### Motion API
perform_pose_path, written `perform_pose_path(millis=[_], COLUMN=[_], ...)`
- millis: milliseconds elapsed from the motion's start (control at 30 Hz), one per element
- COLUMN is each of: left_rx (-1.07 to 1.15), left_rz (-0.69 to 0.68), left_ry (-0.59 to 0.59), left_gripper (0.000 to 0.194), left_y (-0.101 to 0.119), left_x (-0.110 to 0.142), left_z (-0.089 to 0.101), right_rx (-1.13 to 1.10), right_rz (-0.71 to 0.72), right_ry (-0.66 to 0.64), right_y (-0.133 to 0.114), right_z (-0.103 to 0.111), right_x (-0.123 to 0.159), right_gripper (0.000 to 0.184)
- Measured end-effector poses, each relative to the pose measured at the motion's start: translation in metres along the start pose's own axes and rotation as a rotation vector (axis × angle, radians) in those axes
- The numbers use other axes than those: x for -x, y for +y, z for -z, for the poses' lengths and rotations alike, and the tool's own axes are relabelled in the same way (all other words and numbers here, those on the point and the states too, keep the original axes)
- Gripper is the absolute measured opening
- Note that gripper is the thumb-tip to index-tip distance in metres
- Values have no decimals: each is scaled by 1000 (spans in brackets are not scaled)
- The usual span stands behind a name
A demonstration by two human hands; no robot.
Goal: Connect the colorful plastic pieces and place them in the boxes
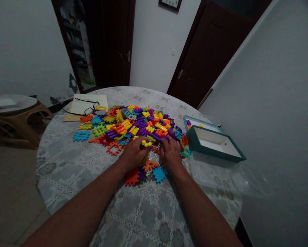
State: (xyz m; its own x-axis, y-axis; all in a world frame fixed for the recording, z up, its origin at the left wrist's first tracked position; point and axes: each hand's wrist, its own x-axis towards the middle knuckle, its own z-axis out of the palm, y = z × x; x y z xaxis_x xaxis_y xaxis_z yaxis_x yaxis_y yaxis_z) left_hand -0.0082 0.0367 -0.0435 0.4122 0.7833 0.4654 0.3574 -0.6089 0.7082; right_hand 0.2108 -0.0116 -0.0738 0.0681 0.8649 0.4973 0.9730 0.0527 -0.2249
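A heap of colourful plastic building pieces (pixel 139 130) spreads over the round table, and both hands are at its near side. My left hand (pixel 133 152) is closed on a yellow building piece (pixel 147 143) with rounded knobs, which shows at the thumb and fingertips. Facing it, my right hand (pixel 171 151) has its fingers bent down against the heap beside a purple piece (pixel 165 138); what lies under the fingertips is hidden. Between the wrists and nearer to me lie a blue toothed piece (pixel 159 174), a red one (pixel 132 177) and an orange one (pixel 150 165).
On the right stands a teal box (pixel 215 147), white inside, with its lid (pixel 204 122) behind holding a few pieces. Clear plastic packaging (pixel 207 171) lies in front. Black-framed glasses (pixel 88 110) rest on a pale book (pixel 102 99) at left. A stool (pixel 27 120) stands beyond.
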Motion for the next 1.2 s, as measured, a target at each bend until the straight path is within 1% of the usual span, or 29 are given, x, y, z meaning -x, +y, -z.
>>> perform_pose_path(millis=[100,200,267,333,467,533,600,667,800,900,967,1000,1067,1133,1200], left_rx=[2,-18,-46,-77,-121,-118,-106,-97,-47,20,86,130,221,270,264], left_rz=[1,-37,-73,-103,-172,-214,-237,-234,-198,-159,-109,-74,-2,39,41], left_ry=[-15,4,9,3,-25,-46,-73,-98,-121,-105,-99,-108,-149,-190,-208], left_gripper=[21,22,23,27,34,39,46,50,50,40,34,32,33,35,37], left_y=[0,-2,-3,-4,-3,-3,-3,-4,-5,-1,3,5,10,14,16], left_x=[0,0,0,1,3,4,6,6,5,3,2,2,2,3,4], left_z=[-2,-2,-2,-1,-2,-3,-5,-6,-6,-3,-2,-1,-1,-1,-2], right_rx=[-37,-170,-278,-357,-378,-399,-474,-568,-706,-753,-766,-779,-837,-940,-1033], right_rz=[31,23,6,-11,-24,25,97,107,26,20,-28,-63,-163,-248,-246], right_ry=[-5,89,170,219,229,218,189,155,133,189,239,241,188,82,-10], right_y=[1,1,0,-2,-9,-18,-29,-39,-49,-46,-42,-40,-38,-37,-39], right_z=[-1,4,10,16,28,30,29,27,24,23,22,21,21,21,23], right_x=[-1,-4,-5,-5,2,7,11,13,12,11,10,10,11,12,13], right_gripper=[33,27,26,26,30,33,32,32,31,29,29,29,27,29,34])
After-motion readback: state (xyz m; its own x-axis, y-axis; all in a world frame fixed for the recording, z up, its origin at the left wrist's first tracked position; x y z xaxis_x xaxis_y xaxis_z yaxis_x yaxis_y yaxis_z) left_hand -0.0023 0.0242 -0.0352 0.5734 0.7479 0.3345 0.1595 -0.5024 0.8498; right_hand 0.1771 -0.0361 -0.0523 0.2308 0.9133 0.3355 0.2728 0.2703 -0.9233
